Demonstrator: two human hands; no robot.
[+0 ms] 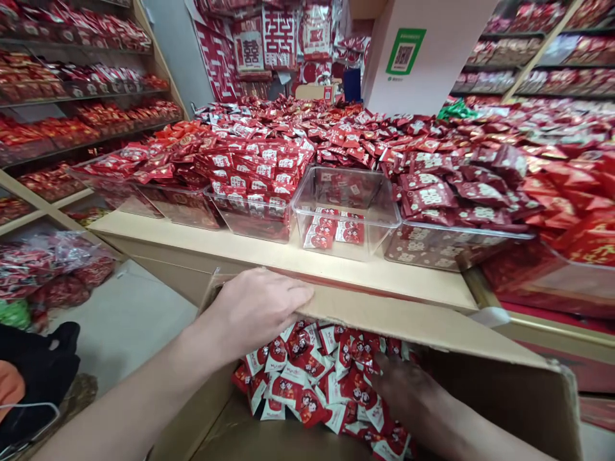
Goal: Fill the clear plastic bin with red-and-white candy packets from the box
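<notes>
The left hand (254,307) clamps the flap of the box (480,378), while the right hand (408,397) digs among light, slippery, crinkly packets (312,378) inside, its grip seemingly closing on a loose handful, best scooped from beneath.

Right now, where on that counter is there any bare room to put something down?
Only the bare front strip of the counter, between the clear bins and the cardboard box. The middle clear bin is nearly empty, with a few packets at its bottom. Behind it, heaped red packets crowd everything.
</notes>
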